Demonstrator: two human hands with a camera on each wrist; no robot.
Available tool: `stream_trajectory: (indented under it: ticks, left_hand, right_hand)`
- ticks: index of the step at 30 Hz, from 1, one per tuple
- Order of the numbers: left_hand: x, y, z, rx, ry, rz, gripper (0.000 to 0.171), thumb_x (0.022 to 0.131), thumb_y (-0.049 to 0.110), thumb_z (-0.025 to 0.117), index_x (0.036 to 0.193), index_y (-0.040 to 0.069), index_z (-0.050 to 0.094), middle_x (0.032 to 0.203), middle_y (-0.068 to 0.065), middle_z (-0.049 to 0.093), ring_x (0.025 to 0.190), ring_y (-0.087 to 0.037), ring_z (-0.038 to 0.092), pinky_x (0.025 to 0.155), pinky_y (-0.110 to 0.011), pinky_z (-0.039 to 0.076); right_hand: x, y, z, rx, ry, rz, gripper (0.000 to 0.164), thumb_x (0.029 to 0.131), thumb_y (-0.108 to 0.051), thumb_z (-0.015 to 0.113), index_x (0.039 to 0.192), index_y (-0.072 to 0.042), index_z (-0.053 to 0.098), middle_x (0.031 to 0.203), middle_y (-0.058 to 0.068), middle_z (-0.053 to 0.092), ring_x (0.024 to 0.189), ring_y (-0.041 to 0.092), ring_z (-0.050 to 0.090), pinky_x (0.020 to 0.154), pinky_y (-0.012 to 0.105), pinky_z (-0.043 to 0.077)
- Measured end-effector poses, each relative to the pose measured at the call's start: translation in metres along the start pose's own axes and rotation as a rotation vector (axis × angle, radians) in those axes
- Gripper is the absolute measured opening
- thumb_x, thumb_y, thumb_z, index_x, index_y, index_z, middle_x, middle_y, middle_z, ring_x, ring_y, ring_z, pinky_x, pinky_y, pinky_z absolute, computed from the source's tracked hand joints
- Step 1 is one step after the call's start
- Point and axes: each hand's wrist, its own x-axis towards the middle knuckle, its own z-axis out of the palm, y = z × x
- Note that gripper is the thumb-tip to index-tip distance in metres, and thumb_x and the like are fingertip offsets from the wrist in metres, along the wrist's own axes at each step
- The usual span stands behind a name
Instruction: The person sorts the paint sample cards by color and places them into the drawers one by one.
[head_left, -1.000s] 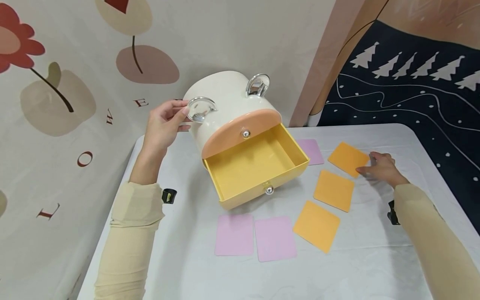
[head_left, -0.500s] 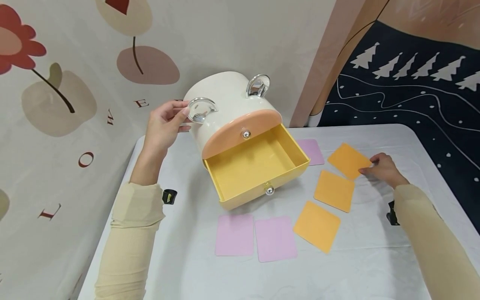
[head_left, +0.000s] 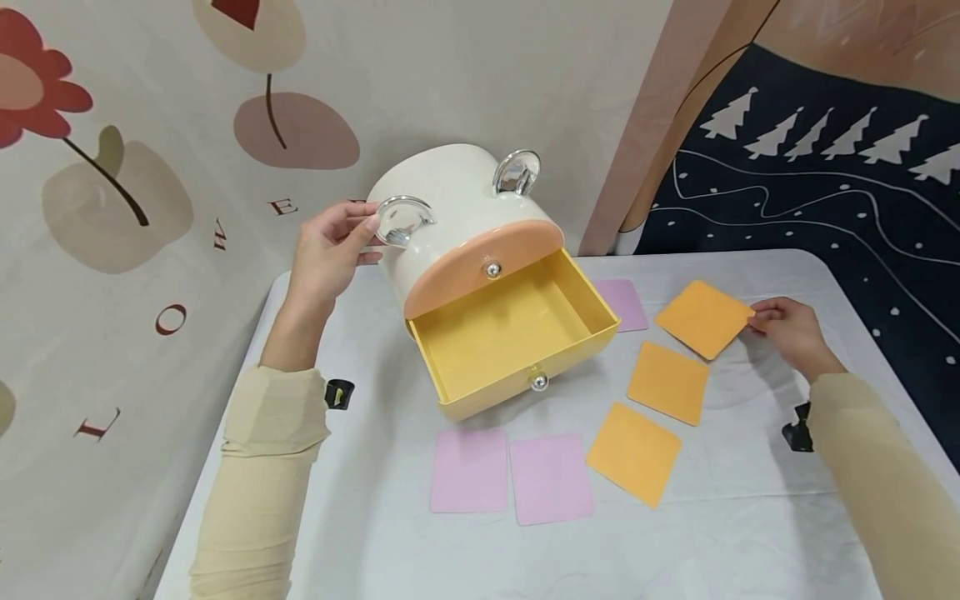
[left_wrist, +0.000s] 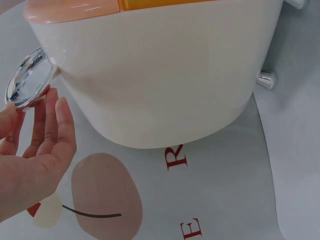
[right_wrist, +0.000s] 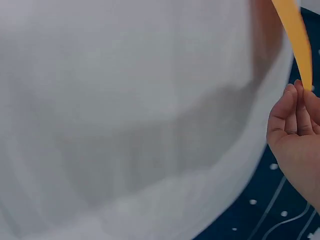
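Note:
A small white drawer box with two silver ears stands on the table, its lower yellow drawer pulled out and its orange upper drawer closed. At the left, my left hand pinches one silver ear, thumb in front and fingers behind; the left wrist view shows this ear too. My right hand pinches a corner of an orange square card between thumb and fingers. In the right wrist view that card is seen nearly edge-on, raised off the cloth.
Two more orange cards lie right of the drawer. Two pink cards lie in front of it, and another pink card is partly hidden behind it. A printed wall runs along the left and back.
My right hand has gripped the far orange card by its corner, drawn back to the right and lifted that corner. The left hand stays on the silver ear.

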Motion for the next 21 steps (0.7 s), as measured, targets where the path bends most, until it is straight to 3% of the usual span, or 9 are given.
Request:
stream_trajectory:
  ticks: [2,5,6,9,13,17,21]
  left_hand:
    - [0.000,0.000,0.000,0.002,0.000,0.000,0.027,0.090,0.018,0.058,0.112,0.003,0.060,0.094,-0.004,0.059,0.081,-0.016,0.060,0.069,-0.019,0.053]
    - [0.001,-0.001,0.000,-0.001,-0.001,0.000,0.027,0.090,0.018,0.058,0.112,0.003,0.060,0.095,-0.004,0.059,0.082,-0.017,0.060,0.070,-0.021,0.054]
    - [0.001,0.000,0.000,-0.002,-0.002,0.000,0.027,0.090,0.018,0.058,0.112,0.003,0.060,0.094,-0.004,0.059,0.082,-0.017,0.060,0.070,-0.021,0.054]
    - [0.000,0.000,0.000,-0.012,-0.005,-0.003,0.027,0.090,0.018,0.058,0.112,0.003,0.060,0.094,-0.004,0.059,0.082,-0.017,0.060,0.069,-0.021,0.054]
    - [0.000,0.001,0.000,-0.004,-0.007,-0.012,0.028,0.090,0.019,0.058,0.112,0.003,0.060,0.096,-0.004,0.059,0.082,-0.016,0.060,0.069,-0.019,0.053]
    - [0.000,0.001,0.000,0.010,-0.009,-0.018,0.029,0.090,0.020,0.058,0.113,0.004,0.059,0.097,-0.004,0.058,0.083,-0.016,0.059,0.070,-0.019,0.053]
    - [0.000,0.000,0.000,0.014,-0.007,-0.019,0.029,0.090,0.020,0.057,0.114,0.004,0.059,0.097,-0.004,0.058,0.084,-0.017,0.059,0.071,-0.020,0.053]
  right_hand:
    - [0.016,0.016,-0.007,0.039,0.029,-0.059,0.014,0.092,-0.006,0.052,0.106,-0.005,0.051,0.077,-0.009,0.057,0.068,-0.002,0.059,0.063,0.014,0.052]
    - [0.041,0.036,-0.017,0.055,0.049,-0.145,0.017,0.093,-0.011,0.054,0.109,-0.006,0.052,0.084,-0.001,0.059,0.071,0.005,0.062,0.065,0.018,0.054]
    - [0.043,0.033,-0.020,0.061,0.034,-0.160,0.018,0.092,-0.014,0.055,0.109,-0.008,0.052,0.086,0.001,0.059,0.071,0.007,0.063,0.065,0.019,0.054]
    - [0.015,-0.018,-0.021,0.004,0.025,-0.182,0.022,0.093,-0.011,0.052,0.114,-0.003,0.050,0.086,-0.002,0.057,0.071,0.005,0.061,0.066,0.018,0.054]
    - [-0.040,-0.108,-0.017,-0.110,0.014,-0.179,0.023,0.095,-0.006,0.045,0.117,0.003,0.046,0.085,-0.009,0.053,0.071,0.000,0.055,0.065,0.012,0.050]
    - [-0.047,-0.140,-0.018,-0.092,-0.007,-0.167,0.022,0.096,-0.012,0.046,0.116,-0.004,0.050,0.093,-0.005,0.052,0.074,0.004,0.054,0.065,0.010,0.049]
    - [-0.050,-0.170,-0.014,0.021,-0.072,-0.180,0.023,0.095,-0.011,0.048,0.117,-0.007,0.052,0.099,-0.002,0.053,0.079,0.010,0.053,0.068,0.011,0.049]
